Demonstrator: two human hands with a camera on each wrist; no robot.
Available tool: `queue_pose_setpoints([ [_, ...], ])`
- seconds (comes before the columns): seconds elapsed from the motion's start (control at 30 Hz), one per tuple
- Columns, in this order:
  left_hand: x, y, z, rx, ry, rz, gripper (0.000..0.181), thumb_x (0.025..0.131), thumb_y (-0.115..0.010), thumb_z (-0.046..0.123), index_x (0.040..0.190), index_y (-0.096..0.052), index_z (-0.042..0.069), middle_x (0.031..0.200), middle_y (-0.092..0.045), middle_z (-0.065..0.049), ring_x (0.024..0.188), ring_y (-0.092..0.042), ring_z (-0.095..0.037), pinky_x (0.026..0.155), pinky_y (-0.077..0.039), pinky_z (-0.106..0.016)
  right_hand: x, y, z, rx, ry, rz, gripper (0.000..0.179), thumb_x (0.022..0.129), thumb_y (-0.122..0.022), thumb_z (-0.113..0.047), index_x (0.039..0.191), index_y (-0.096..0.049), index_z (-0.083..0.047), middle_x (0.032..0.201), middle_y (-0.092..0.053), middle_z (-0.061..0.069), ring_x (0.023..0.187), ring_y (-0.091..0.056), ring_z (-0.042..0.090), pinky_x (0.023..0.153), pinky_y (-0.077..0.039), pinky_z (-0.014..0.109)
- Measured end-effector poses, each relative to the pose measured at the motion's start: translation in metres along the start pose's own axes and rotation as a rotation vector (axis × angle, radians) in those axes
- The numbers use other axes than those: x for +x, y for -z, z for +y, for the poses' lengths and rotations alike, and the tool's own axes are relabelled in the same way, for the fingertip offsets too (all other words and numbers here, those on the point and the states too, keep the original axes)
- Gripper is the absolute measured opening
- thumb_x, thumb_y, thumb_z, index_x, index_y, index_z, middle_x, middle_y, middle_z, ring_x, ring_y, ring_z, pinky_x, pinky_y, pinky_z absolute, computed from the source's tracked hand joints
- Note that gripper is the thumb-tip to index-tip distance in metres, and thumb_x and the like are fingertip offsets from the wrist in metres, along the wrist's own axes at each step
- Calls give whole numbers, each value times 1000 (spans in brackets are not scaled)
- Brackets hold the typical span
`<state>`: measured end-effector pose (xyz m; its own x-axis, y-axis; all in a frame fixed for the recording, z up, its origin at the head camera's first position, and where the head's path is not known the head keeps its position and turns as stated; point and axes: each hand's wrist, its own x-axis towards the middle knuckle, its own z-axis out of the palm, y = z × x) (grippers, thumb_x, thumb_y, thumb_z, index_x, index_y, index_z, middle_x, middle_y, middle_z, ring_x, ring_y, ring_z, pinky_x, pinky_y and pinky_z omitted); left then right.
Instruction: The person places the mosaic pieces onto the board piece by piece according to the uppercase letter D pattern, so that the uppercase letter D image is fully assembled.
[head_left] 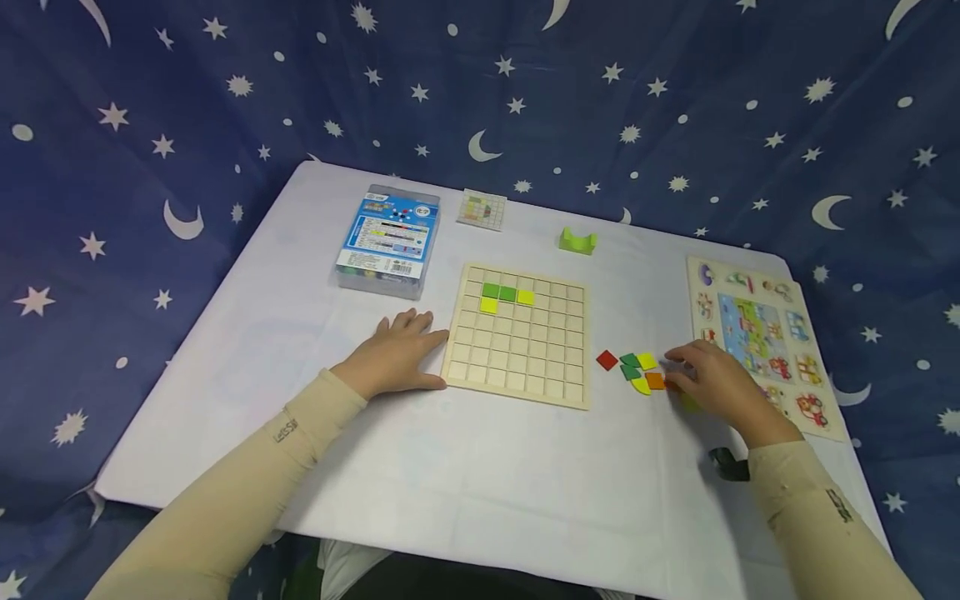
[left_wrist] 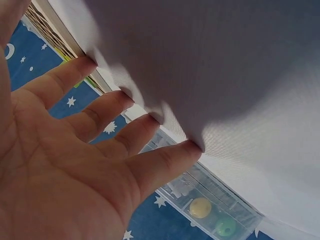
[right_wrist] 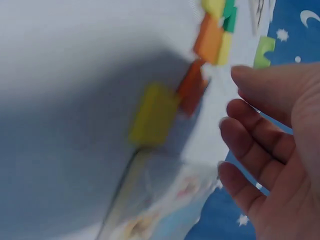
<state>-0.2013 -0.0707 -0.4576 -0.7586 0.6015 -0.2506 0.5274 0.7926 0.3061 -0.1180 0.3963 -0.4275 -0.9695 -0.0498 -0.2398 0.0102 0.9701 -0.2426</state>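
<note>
A wooden grid board (head_left: 517, 350) lies mid-table, with two green and two yellow tiles in its upper left cells. At the board's left edge my left hand (head_left: 401, 354) rests on the cloth, fingers spread and fingertips (left_wrist: 192, 147) touching the table. Right of the board lies a loose group of tiles: a red tile (head_left: 607, 360), green tiles (head_left: 628, 367), yellow ones and an orange tile (head_left: 655, 381). Over the right end of that group hovers my right hand (head_left: 712, 383), fingers loosely bent, nothing between them. Beneath it are a red-orange tile (right_wrist: 192, 87) and a yellow tile (right_wrist: 155, 115).
A clear plastic box (head_left: 386, 242) with a blue label stands at the back left. Behind the board are a pattern card (head_left: 482, 210) and a green holder (head_left: 577, 242). A picture puzzle board (head_left: 813, 408) lies right, near a dark object (head_left: 727, 465).
</note>
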Motion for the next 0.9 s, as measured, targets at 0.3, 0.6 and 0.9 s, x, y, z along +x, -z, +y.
queue_pose_setpoints([
  [0.3, -2, 1, 0, 2, -4, 5, 83, 84, -70, 60, 150, -45, 17, 159, -30, -19, 148, -20, -43, 113, -20, -67, -26, -8, 16, -30, -42, -31, 40, 87, -77, -22, 118, -66, 1, 112, -65, 18, 101, -60, 36, 91, -46, 60],
  [0.6, -2, 2, 1, 5, -6, 3, 84, 84, -70, 60, 151, -44, 17, 159, -30, -19, 148, -20, -43, 113, -21, -67, -37, -9, 27, -23, 2, -50, 32, 85, -77, -16, 112, -69, -3, 105, -66, 12, 96, -60, 31, 86, -47, 56],
  [0.9, -1, 0, 1, -7, 8, -9, 84, 84, -70, 60, 151, -43, 18, 161, -27, -18, 149, -18, -42, 114, -18, -67, -43, -16, 28, -42, 85, 11, 23, 86, -76, -11, 106, -69, -3, 92, -62, 4, 81, -56, 18, 73, -51, 41],
])
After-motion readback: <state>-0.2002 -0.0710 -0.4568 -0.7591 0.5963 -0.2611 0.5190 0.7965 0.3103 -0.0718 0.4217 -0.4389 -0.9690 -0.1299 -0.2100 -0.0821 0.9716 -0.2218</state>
